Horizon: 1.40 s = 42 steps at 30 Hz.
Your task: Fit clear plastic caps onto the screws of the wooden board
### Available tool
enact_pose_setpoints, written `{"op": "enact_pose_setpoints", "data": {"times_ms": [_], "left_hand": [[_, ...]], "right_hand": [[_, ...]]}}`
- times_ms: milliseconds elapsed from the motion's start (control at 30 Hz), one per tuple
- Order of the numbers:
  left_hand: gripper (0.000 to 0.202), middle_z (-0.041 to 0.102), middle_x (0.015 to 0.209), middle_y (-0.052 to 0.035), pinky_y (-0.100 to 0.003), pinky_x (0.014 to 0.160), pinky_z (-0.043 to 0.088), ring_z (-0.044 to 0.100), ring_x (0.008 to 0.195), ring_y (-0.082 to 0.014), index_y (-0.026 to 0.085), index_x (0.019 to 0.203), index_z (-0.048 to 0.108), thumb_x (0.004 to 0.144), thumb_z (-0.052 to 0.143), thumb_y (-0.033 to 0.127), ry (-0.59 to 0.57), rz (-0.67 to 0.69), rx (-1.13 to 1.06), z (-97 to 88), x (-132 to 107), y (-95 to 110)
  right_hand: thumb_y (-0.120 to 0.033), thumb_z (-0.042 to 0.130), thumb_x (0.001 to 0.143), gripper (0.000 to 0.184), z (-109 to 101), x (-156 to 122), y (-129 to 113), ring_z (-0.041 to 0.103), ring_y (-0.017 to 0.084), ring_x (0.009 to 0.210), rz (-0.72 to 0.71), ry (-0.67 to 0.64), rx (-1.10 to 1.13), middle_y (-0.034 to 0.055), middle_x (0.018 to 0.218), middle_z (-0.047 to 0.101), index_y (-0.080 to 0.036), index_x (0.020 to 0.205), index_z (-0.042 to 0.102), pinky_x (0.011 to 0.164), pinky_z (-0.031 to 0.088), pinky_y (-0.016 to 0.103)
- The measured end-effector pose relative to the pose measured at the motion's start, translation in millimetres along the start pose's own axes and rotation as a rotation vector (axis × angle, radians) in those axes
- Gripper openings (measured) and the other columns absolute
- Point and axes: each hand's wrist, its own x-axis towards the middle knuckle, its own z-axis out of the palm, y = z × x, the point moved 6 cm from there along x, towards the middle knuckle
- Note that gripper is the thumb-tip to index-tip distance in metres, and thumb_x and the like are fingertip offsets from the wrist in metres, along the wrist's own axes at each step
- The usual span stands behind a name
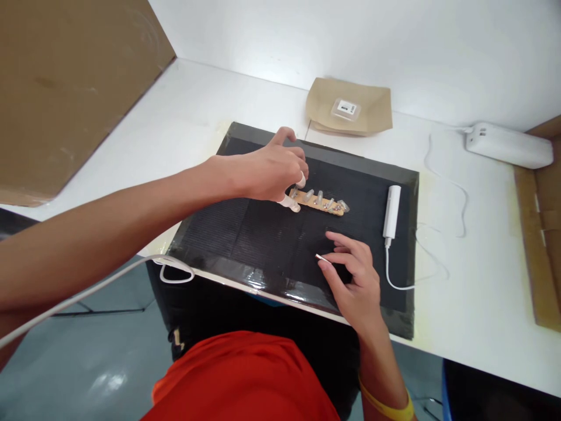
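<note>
White wall (245, 35) rises behind a white counter (477, 286), and at the far left stands a brown cardboard panel (83, 88). Below it, a white cable (109, 276) runs in from the near left and loops at the counter's edge. Next comes a black mat (263, 234), taking up the middle. Over it reaches the left hand (274, 171), white covers on its thumb and index finger, which sit around the left end of a wooden strip (309, 202); whether they pinch the strip or merely touch it, I cannot tell. Clear, nail-shaped pieces (319, 197) line the strip, which lies slantwise on the mat. Farther off, a brown paper packet (372, 111) carries a small clear case (346, 109). Nearer, the right hand (357, 283) pinches a small thin piece (323, 258) between thumb and index finger, above the mat; a yellow band (390, 405) circles that wrist. Right of it lies a slim white device (392, 211) with its cord. At the far right are a white block (508, 146) and a cardboard box (546, 234).
</note>
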Motion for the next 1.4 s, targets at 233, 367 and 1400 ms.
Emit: {"op": "enact_pose_setpoints", "data": {"times_ms": [233, 367, 1400], "left_hand": [[0.013, 0.079, 0.11, -0.0043, -0.055, 0.119, 0.017, 0.065, 0.112, -0.0281, 0.021, 0.085, 0.076, 0.083, 0.067, 0.03, -0.026, -0.016, -0.079, -0.5, -1, 0], [0.014, 0.078, 0.112, -0.0046, -0.056, 0.118, 0.017, 0.064, 0.116, -0.0292, 0.021, 0.089, 0.077, 0.08, 0.065, 0.022, -0.048, -0.022, -0.116, 0.2, -4, 0], [0.028, 0.076, 0.13, -0.0063, -0.046, 0.109, 0.023, 0.064, 0.121, -0.0243, 0.027, 0.11, 0.078, 0.095, 0.069, 0.049, 0.193, -0.163, -0.324, 13.0, -26, -2]], "right_hand": [[-0.017, 0.071, 0.093, 0.008, 0, 0, 0, 0.064, 0.021, 0.108, -0.004, -0.001, 0.008, 0.0073, 0.125, 0.072, -0.025, 0.094, 0.069, 0.088, 0.058, 0.041], [-0.017, 0.071, 0.093, 0.008, 1, 0, 1, 0.064, 0.021, 0.109, -0.006, -0.002, 0.013, 0.0075, 0.126, 0.072, -0.024, 0.095, 0.069, 0.088, 0.058, 0.04], [-0.019, 0.07, 0.094, 0.007, 1, 0, 1, 0.065, 0.022, 0.107, 0.008, -0.005, -0.003, 0.0069, 0.125, 0.073, -0.025, 0.094, 0.069, 0.088, 0.058, 0.043]]}}
